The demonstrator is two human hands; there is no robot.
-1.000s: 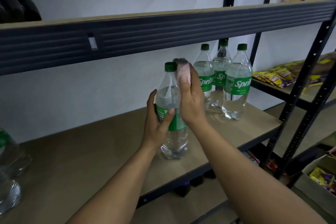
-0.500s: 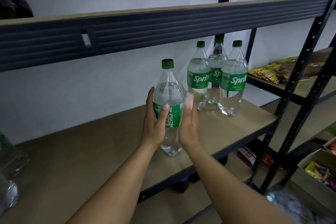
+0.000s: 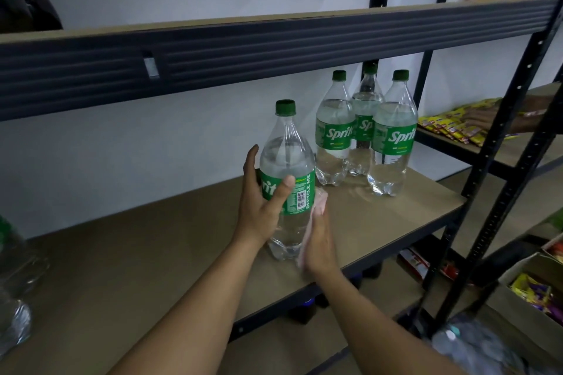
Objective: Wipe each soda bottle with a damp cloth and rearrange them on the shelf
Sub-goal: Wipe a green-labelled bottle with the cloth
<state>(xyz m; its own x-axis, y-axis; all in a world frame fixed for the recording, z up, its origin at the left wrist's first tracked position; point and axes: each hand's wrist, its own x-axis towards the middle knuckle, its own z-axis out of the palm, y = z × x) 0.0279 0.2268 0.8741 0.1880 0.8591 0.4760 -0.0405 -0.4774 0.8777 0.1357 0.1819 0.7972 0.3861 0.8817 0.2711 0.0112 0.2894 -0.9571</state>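
While I look down through the head view, blurred clear bottles sit at the far left edge of the shelf board. Toward the middle, my left hand wraps its fingers and thumb round the green label of a Sprite bottle, which stands upright near the board's front edge. Just right of it, a pink cloth is pressed against the bottle's lower side by my right hand, fingers straight. Farther back and right, three more Sprite bottles stand clustered together. Beyond the black upright, snack packets lie on a neighbouring shelf, with a cardboard box lower down.
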